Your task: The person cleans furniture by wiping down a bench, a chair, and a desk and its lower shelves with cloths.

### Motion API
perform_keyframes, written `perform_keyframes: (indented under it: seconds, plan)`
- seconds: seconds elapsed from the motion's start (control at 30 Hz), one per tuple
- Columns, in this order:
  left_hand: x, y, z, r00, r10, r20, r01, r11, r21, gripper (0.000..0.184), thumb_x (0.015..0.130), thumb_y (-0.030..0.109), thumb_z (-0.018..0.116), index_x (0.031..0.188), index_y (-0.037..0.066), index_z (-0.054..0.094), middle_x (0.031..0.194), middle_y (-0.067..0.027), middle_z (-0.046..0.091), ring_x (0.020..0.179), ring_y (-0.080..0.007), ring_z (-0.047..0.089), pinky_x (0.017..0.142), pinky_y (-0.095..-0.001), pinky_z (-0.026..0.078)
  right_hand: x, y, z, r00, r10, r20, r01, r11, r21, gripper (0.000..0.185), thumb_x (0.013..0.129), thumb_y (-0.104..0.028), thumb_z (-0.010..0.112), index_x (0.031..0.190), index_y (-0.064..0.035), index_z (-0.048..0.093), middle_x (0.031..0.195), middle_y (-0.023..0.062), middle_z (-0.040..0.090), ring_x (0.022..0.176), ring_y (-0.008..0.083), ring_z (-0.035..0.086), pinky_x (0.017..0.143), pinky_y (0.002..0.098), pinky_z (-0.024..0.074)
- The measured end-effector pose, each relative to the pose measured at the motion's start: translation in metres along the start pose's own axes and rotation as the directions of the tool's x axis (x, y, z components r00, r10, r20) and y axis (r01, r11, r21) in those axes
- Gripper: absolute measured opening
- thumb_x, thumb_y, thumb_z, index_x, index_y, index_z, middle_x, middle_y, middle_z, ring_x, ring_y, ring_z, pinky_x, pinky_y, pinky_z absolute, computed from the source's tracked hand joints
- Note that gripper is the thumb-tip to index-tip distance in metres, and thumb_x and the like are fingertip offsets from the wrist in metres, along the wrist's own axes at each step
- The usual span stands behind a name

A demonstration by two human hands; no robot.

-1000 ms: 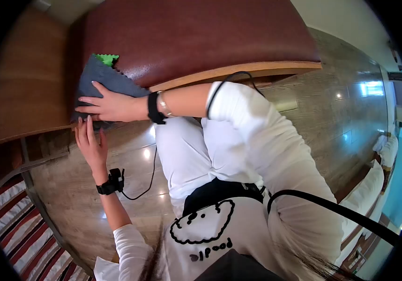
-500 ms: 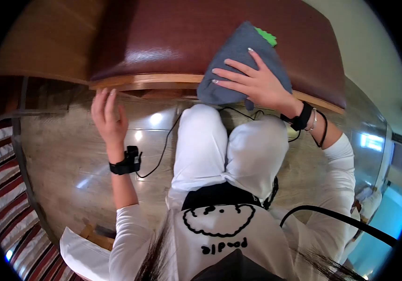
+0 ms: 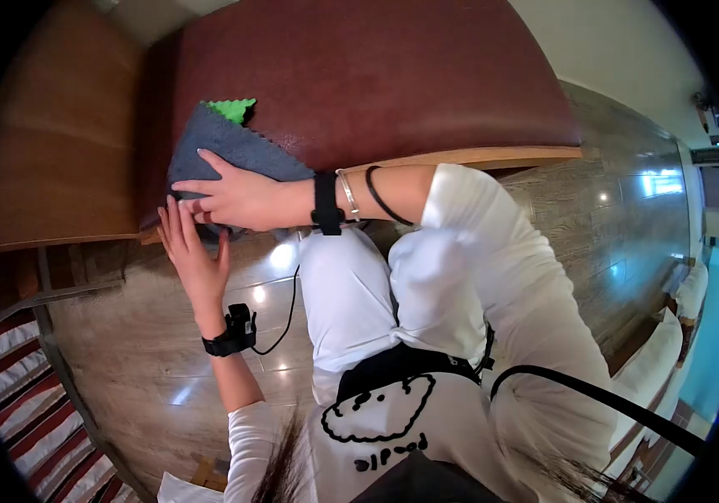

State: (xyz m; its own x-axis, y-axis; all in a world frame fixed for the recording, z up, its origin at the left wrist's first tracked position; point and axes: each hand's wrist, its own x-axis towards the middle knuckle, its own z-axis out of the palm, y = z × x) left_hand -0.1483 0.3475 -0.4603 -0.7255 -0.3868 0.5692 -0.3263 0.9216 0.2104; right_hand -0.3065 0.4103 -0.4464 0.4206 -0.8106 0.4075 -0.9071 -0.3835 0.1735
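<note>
A grey cloth (image 3: 230,142) with a green zigzag-edged piece (image 3: 232,109) showing at its top lies over the left front part of a dark red padded seat (image 3: 376,75). My right hand (image 3: 238,197) rests flat on the cloth, fingers spread and pointing left. Just below it, my left hand (image 3: 196,260) is at the seat's front left corner, its fingers extended up beside the right fingertips and the cloth's lower edge. Part of the cloth is hidden under the right hand.
A wooden panel (image 3: 58,142) stands left of the seat. Striped fabric (image 3: 41,411) is at the lower left. A thin black cable (image 3: 288,323) runs from the left wrist device, and a thicker one (image 3: 594,390) crosses at the right. My knees are close below the seat edge.
My right hand and the cloth went from left to the seat's right side, then back to the left corner. My left hand stayed near that corner throughout.
</note>
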Motion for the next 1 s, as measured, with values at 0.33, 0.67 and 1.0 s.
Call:
perform_keyframes:
  seconds: [0.33,0.67,1.0]
  plan:
    - [0.068,0.104,0.009,0.925,0.186,0.332,-0.2,0.98,0.008,0.059,0.078,0.018,0.055,0.131,0.009,0.031,0.136,-0.017,0.024,0.126,-0.0365,0.022,0.1,-0.0507,0.02,-0.12,0.054,-0.079,0.929,0.267,0.256,-0.32,0.928,0.193,0.063,0.063,-0.024,0.064,0.122,-0.0133,0.043,0.136,0.0056,0.03,0.128,0.0235,0.022,0.098,0.0568,0.0171]
    - [0.108,0.146,0.071,0.796,0.329,0.507,-0.311,0.942,-0.123,0.078,0.083,0.053,0.037,0.133,-0.003,0.016,0.135,-0.0286,0.017,0.126,-0.0435,0.013,0.103,-0.0465,0.013,-0.168,0.066,-0.106,0.695,0.565,0.445,-0.646,0.762,0.041,0.082,0.071,-0.045,0.058,0.134,-0.0087,0.021,0.142,0.0132,0.005,0.13,0.0373,0.0,0.09,0.0693,0.0066]
    - [0.232,0.085,0.148,0.708,0.204,0.676,-0.317,0.947,0.045,0.08,0.082,0.061,0.029,0.137,0.009,0.002,0.142,-0.018,0.004,0.13,-0.036,0.003,0.104,-0.045,0.007,-0.122,0.194,-0.058,0.565,0.594,0.572,-0.7,0.713,-0.048,0.088,0.074,-0.052,0.053,0.137,-0.0167,0.003,0.144,0.0046,-0.003,0.131,0.034,-0.001,0.09,0.0698,0.0089]
